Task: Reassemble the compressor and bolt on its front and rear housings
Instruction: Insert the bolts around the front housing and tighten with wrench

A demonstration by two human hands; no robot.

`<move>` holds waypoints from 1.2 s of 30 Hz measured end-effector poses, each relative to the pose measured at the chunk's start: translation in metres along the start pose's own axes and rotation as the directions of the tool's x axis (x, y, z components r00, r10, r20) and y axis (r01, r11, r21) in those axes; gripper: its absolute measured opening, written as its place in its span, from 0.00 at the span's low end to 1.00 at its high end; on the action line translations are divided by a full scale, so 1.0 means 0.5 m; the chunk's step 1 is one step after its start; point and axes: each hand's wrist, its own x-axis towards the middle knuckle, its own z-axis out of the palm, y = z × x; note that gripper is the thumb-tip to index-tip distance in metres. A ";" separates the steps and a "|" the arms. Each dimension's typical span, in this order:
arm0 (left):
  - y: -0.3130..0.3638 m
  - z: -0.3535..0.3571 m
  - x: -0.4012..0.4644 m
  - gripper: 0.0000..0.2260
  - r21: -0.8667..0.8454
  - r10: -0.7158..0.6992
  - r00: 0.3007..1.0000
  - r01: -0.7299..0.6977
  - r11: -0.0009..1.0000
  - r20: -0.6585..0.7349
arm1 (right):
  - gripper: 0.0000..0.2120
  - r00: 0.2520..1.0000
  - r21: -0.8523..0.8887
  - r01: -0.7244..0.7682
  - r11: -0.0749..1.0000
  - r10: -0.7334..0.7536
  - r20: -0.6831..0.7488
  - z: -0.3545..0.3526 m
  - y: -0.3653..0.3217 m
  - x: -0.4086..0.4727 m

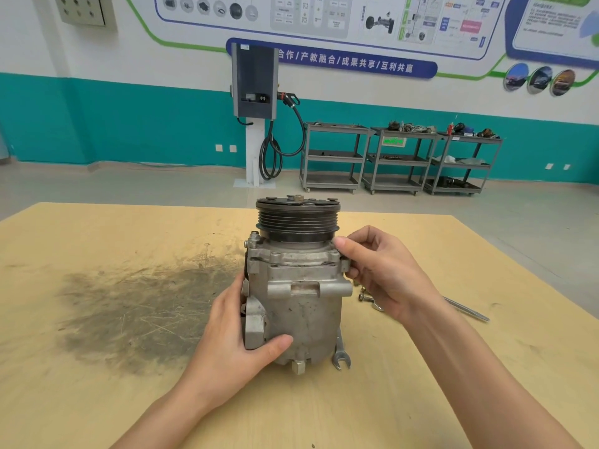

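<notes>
Compressor [303,299] stands upright at bench centre, pulley end up. Body is dull cast aluminium, rough and stained, roughly cylindrical, with lugs and a flanged front housing [291,256] carrying bolt bosses. On top sits a black ribbed pulley [297,220] with several V-grooves, capped by a flat clutch plate [296,201] and a brass-coloured centre nut. A hex fitting projects from the base at 6 o'clock.

Left hand [240,338] grips the lower body from 9 o'clock, thumb curled across the front face, fingers wrapped behind a cast bracket. Right hand [385,273] is at 3 o'clock of the front housing, thumb and fingers pinching its flange edge; what lies between the fingertips cannot be resolved.

Bench [97,400] is pale plywood, smooth, with a broad dark greasy scuffed patch [139,306] at 9 o'clock of the compressor. An open-end steel wrench [341,354] lies at 5 o'clock, partly behind the body. Loose bolts [364,296] lie at 3 o'clock, and a slim steel bar [466,308] lies beyond the right wrist.

The blue wall banner reads "合作/产教融合/成果共享/互利共赢".
</notes>
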 end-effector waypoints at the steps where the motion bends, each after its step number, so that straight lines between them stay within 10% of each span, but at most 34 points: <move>1: 0.000 0.000 0.000 0.43 0.002 0.001 1.000 -0.001 1.000 -0.001 | 0.11 1.000 -0.010 0.003 1.000 -0.004 -0.008 0.001 -0.001 -0.001; 36: 0.006 -0.002 -0.001 0.41 0.009 0.028 0.999 -0.028 1.000 -0.020 | 0.11 0.998 0.013 0.057 0.998 -0.057 0.003 -0.001 0.020 -0.006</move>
